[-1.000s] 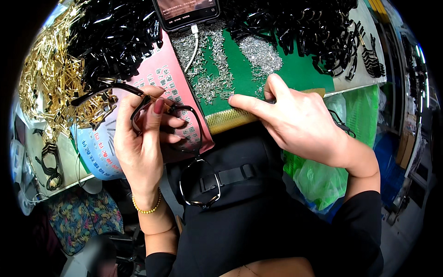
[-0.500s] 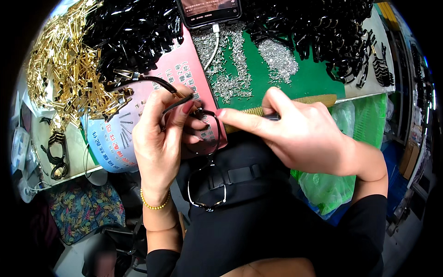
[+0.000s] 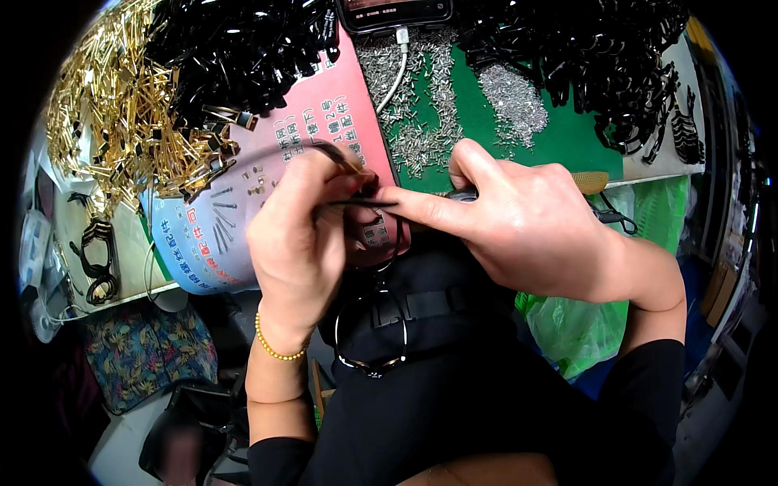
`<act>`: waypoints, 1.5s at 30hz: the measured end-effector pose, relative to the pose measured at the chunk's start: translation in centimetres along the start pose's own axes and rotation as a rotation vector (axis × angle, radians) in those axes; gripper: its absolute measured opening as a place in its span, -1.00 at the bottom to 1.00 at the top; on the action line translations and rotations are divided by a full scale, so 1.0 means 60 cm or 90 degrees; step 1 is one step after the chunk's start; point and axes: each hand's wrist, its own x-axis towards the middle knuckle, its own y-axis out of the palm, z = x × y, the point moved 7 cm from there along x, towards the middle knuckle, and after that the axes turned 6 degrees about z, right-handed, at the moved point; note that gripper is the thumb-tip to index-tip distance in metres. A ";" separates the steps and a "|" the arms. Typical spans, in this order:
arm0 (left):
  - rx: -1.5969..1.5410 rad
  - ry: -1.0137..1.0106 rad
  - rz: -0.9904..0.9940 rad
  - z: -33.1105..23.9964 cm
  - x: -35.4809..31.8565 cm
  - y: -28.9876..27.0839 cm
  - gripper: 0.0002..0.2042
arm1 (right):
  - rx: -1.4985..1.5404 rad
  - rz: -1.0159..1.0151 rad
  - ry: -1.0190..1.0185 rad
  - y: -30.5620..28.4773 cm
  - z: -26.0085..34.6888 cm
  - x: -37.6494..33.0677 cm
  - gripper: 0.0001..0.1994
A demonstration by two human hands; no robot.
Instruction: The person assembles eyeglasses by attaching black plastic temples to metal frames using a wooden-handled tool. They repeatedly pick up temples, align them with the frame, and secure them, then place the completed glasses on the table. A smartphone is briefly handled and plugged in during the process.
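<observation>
My left hand is closed on an eyeglass frame, with a dark temple arm blurred between the fingers. The frame hangs below the hand, one rim low in front of my black clothing. My right hand points its index finger at the pinch, the fingertip touching the frame near the temple. A slim tool with a dark grey end sits between its thumb and curled fingers; most of it is hidden, so its kind is unclear. The hinge is covered by fingers.
Gold temple parts and black temples are heaped at left, more black frames at right. Small silver screws lie on the green mat. A phone with a white cable is at the top; green plastic bags hang right.
My left hand has rolled over, swinging the temple arm to lie nearly level toward my right fingertip. The right index finger stays extended at the frame. The whole view has shifted slightly.
</observation>
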 end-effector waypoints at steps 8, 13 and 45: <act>0.216 0.115 -0.070 -0.031 -0.001 0.002 -0.90 | 0.003 -0.014 0.012 -0.004 -0.001 0.002 -0.38; 0.085 0.017 -0.055 -0.006 0.003 -0.003 -0.92 | -0.004 -0.049 0.009 -0.003 0.001 0.004 -0.38; -0.068 -0.027 -0.093 -0.003 0.018 -0.014 -0.87 | -0.224 -0.138 0.060 -0.012 0.002 0.003 -0.44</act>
